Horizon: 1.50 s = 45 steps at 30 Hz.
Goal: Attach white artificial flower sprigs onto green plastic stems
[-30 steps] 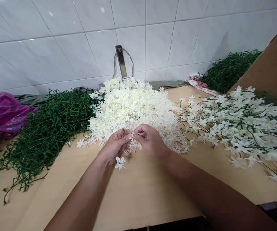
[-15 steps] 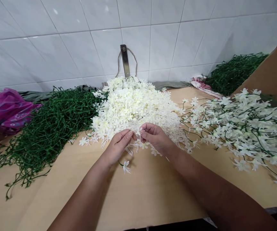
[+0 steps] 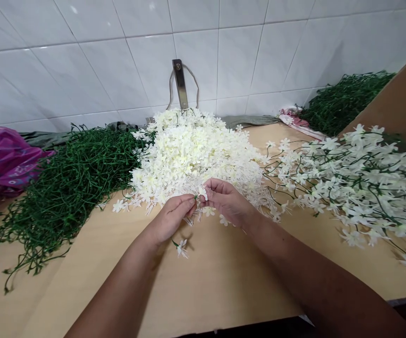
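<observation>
My left hand is closed in a pinch on a green artificial flower stem, whose tip shows at the fingertips. Beneath that hand dangles a white flower on a bit of green stem, apparently part of the same piece. My right hand pinches a small white artificial flower right against the stem tip. Both hands meet just in front of a large heap of loose white flowers. Whether flower and stem are joined is hidden by the fingers.
Green stems lie piled at left, near a pink plastic bag. On the right are stemmed white flowers, more green stems and a cardboard panel. A metal bracket stands at the tiled wall.
My fingertips have come closer together. The white flower in my right hand now sits against the green stem tip, which shows at my left fingertips. The view has shifted slightly.
</observation>
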{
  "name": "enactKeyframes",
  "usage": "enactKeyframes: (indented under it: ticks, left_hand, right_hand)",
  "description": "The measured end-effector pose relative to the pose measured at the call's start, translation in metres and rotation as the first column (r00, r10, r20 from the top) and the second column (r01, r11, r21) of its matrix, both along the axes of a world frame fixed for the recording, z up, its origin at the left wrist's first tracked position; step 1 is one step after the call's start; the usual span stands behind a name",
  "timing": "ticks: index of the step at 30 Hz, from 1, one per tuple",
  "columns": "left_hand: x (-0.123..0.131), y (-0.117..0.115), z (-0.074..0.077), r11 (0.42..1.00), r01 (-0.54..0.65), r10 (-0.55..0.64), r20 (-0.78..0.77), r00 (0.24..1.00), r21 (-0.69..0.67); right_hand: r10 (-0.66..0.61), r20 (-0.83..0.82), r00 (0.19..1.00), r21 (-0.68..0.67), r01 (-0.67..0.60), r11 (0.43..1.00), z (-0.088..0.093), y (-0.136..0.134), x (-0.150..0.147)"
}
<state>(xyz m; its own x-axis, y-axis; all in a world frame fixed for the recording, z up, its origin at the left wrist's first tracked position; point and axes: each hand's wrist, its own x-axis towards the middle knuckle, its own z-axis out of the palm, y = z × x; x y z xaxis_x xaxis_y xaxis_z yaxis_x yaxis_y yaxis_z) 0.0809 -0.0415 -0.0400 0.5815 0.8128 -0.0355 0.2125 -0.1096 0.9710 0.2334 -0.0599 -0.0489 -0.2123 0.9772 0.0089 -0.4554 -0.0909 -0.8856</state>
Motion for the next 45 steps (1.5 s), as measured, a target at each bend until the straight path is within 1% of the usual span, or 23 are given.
enactKeyframes:
  ticks: [4, 9, 17, 24, 27, 32, 36, 42, 45]
  left_hand:
    - [0.0004, -0.0015, 0.0023, 0.999, 0.04, -0.04, -0.012, 0.999, 0.019]
    - [-0.0013, -0.0013, 0.0021, 0.999, 0.032, -0.032, -0.017, 0.999, 0.015]
    - [-0.0026, -0.0014, 0.0031, 0.998, 0.062, -0.062, 0.005, 0.998, 0.001]
    - [-0.0066, -0.0009, 0.0006, 0.997, 0.08, -0.08, -0.018, 0.997, 0.007]
    - [-0.0063, -0.0002, 0.0, 0.997, 0.072, -0.072, -0.023, 0.997, 0.001]
    - [-0.0048, -0.0007, 0.0, 0.999, 0.045, -0.045, 0.042, 0.998, -0.002]
    - [-0.0059, -0.0007, 0.0017, 1.0, 0.028, -0.028, 0.039, 0.999, 0.001]
    - [-0.0071, -0.0004, 0.0027, 0.996, 0.05, -0.045, 0.074, 0.996, -0.067]
    - [-0.0064, -0.0009, 0.0031, 0.992, 0.07, -0.059, 0.106, 0.993, -0.105]
  right_hand:
    - [0.016, -0.003, 1.0, -0.01, -0.016, 1.0, -0.0017, -0.0002, -0.0008]
    - [0.053, -0.026, 0.998, -0.009, -0.053, 0.999, -0.0032, -0.0005, -0.0011]
    - [0.071, -0.047, 0.996, -0.021, -0.072, 0.997, -0.0004, -0.0027, -0.0019]
    - [0.042, 0.12, 0.992, 0.031, -0.046, 0.998, 0.0007, -0.0024, -0.0026]
    - [0.048, 0.154, 0.987, 0.055, -0.057, 0.997, -0.001, -0.0012, -0.0011]
    - [0.054, 0.19, 0.98, 0.093, -0.073, 0.993, -0.0028, -0.002, -0.0013]
    - [0.036, 0.213, 0.977, 0.12, -0.062, 0.991, -0.0027, -0.0041, -0.0036]
    - [-0.066, 0.333, 0.941, 0.252, -0.022, 0.968, -0.0057, -0.0021, -0.0031]
    - [-0.052, 0.304, 0.951, 0.229, -0.02, 0.973, -0.0063, -0.0011, -0.0026]
